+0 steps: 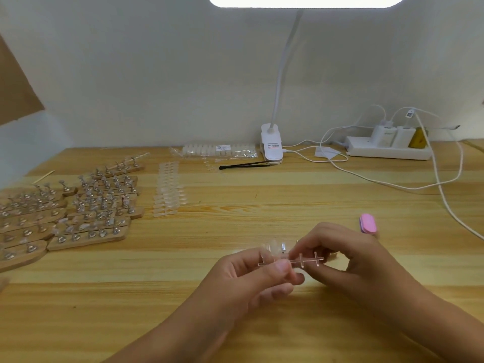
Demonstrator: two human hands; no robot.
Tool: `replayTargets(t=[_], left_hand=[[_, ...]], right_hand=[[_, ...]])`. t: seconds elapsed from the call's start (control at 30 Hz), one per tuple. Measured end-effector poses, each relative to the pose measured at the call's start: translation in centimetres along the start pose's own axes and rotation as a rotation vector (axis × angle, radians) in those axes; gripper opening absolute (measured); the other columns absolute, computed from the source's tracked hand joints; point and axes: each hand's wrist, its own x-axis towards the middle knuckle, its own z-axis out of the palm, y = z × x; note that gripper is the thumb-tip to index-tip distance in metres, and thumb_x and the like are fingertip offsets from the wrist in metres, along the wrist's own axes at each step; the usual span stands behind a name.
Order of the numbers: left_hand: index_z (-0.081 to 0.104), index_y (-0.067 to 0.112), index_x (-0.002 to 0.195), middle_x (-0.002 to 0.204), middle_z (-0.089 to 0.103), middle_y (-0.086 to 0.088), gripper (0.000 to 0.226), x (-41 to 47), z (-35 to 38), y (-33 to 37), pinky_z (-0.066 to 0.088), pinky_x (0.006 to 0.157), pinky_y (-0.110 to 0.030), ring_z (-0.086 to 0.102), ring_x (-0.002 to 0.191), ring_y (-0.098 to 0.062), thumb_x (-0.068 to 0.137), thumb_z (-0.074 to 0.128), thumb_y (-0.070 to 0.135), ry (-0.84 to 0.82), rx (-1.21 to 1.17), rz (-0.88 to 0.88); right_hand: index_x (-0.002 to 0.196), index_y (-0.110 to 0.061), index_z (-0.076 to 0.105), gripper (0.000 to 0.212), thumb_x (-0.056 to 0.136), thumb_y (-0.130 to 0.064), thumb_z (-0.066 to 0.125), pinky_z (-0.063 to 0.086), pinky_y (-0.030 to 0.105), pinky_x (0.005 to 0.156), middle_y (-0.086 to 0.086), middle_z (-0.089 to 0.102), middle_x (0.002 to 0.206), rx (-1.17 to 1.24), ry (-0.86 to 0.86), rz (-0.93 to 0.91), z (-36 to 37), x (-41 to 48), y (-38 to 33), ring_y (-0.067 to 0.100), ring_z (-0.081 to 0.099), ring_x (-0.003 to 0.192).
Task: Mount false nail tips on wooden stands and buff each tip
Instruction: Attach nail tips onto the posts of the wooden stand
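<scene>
A wooden table point(235, 323) is observed, set against a pale wall point(131, 74). A white clip lamp point(271, 145) is stood at the table's far edge, with its lit head overhead.

A large group of wooden stands point(86, 205) is laid in rows on the left side of the table; small metal holders are fitted on them, and clear tips are seen on many. A white power strip point(387, 150) with plugged-in chargers and trailing white cables is placed at the far right.

The left hand point(251, 279) and right hand point(348, 252) are held together above the near centre of the table. A clear plastic strip point(309, 259) is pinched between thumb and fingers of the left hand; its other part is gripped by the curled fingers of the right hand. A few nail tips point(272, 246) are still attached at the strip's left end.

A clear bag point(220, 150) of tips is laid beside the lamp. Loose rows of tips point(169, 189) are set out right of the stands. A black tool point(246, 165) is lying near the bag. A pink buffer block point(368, 223) is resting on the table just beyond the right hand.
</scene>
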Motion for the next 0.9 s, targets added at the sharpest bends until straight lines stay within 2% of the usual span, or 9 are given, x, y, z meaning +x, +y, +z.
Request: replayTargets(t=[0.1, 0.17, 0.27, 0.37, 0.43, 0.53, 0.63, 0.8, 0.9], left_hand=[[0.073, 0.009, 0.074, 0.093, 0.074, -0.013, 0.019, 0.1, -0.1, -0.1, 0.056, 0.08, -0.021, 0.069, 0.105, -0.026, 0.071, 0.076, 0.027, -0.007, -0.042, -0.035], [0.071, 0.004, 0.077, 0.095, 0.073, -0.014, 0.023, 0.1, -0.1, -0.2, 0.056, 0.08, -0.022, 0.069, 0.104, -0.028, 0.07, 0.078, 0.026, -0.011, -0.059, -0.041], [0.074, 0.006, 0.074, 0.097, 0.073, -0.015, 0.016, -0.1, 0.0, -0.1, 0.056, 0.079, -0.021, 0.071, 0.101, -0.027, 0.074, 0.079, 0.021, -0.037, -0.088, -0.048], [0.073, 0.001, 0.077, 0.112, 0.068, -0.027, 0.019, -0.1, 0.0, 0.2, 0.058, 0.08, -0.025, 0.068, 0.106, -0.032, 0.071, 0.078, 0.018, -0.052, -0.249, -0.1], [0.072, -0.004, 0.084, 0.122, 0.061, -0.033, 0.023, -0.1, -0.1, 0.5, 0.058, 0.084, -0.029, 0.065, 0.111, -0.035, 0.073, 0.078, 0.016, -0.053, -0.34, -0.116], [0.074, 0.005, 0.078, 0.121, 0.063, -0.029, 0.018, -0.2, 0.0, 0.8, 0.056, 0.088, -0.03, 0.063, 0.115, -0.034, 0.071, 0.078, 0.021, -0.047, -0.356, -0.118], [0.073, 0.011, 0.075, 0.122, 0.064, -0.027, 0.019, -0.3, 0.0, 0.6, 0.056, 0.088, -0.029, 0.064, 0.113, -0.029, 0.068, 0.078, 0.028, -0.031, -0.297, -0.131], [0.072, 0.007, 0.074, 0.105, 0.065, -0.019, 0.021, -0.2, -0.1, 0.5, 0.058, 0.083, -0.029, 0.068, 0.096, -0.026, 0.064, 0.08, 0.024, -0.001, -0.332, -0.115], [0.073, 0.009, 0.075, 0.106, 0.065, -0.018, 0.021, -0.2, -0.2, 0.5, 0.057, 0.083, -0.028, 0.067, 0.098, -0.025, 0.065, 0.081, 0.026, -0.013, -0.317, -0.104]], right_hand=[[0.088, -0.021, 0.073, 0.004, 0.084, -0.022, 0.072, 0.045, 0.013, 0.068, -0.006, 0.065, 0.079, 0.015, -0.026, -0.024, 0.1, 0.0, 0.1, 0.012, 0.061, 0.074], [0.088, -0.022, 0.072, 0.009, 0.085, -0.03, 0.075, 0.047, 0.013, 0.069, -0.008, 0.066, 0.078, 0.049, -0.016, -0.044, 0.0, -0.1, -0.2, 0.011, 0.063, 0.072], [0.088, -0.024, 0.071, 0.015, 0.082, -0.037, 0.066, 0.05, 0.017, 0.07, -0.01, 0.067, 0.081, 0.123, -0.006, -0.037, -0.1, -0.2, -0.8, 0.013, 0.066, 0.074], [0.089, -0.024, 0.072, 0.009, 0.081, -0.027, 0.074, 0.046, 0.011, 0.072, -0.011, 0.065, 0.082, 0.072, 0.01, -0.08, -0.3, 0.0, -0.8, 0.009, 0.063, 0.075], [0.093, -0.028, 0.071, 0.016, 0.08, -0.021, 0.076, 0.043, 0.003, 0.078, -0.012, 0.063, 0.084, 0.026, 0.008, -0.098, -0.6, 0.1, -0.8, 0.005, 0.063, 0.077], [0.098, -0.023, 0.073, 0.022, 0.078, -0.015, 0.075, 0.023, -0.011, 0.09, -0.011, 0.064, 0.083, -0.071, 0.028, -0.128, -0.8, 0.1, -0.8, 0.002, 0.064, 0.079], [0.097, -0.02, 0.074, 0.02, 0.079, -0.014, 0.072, 0.031, -0.007, 0.087, -0.008, 0.066, 0.084, 0.008, 0.026, -0.098, -0.8, 0.3, -0.8, 0.006, 0.065, 0.079], [0.107, -0.025, 0.072, 0.029, 0.08, -0.017, 0.072, 0.013, -0.015, 0.089, -0.011, 0.069, 0.092, -0.029, 0.018, -0.139, -0.6, 0.2, -0.9, 0.001, 0.067, 0.087], [0.105, -0.028, 0.072, 0.026, 0.081, -0.018, 0.069, 0.025, -0.008, 0.092, -0.011, 0.069, 0.09, 0.036, 0.032, -0.109, -0.5, 0.1, -0.5, 0.006, 0.067, 0.087]])
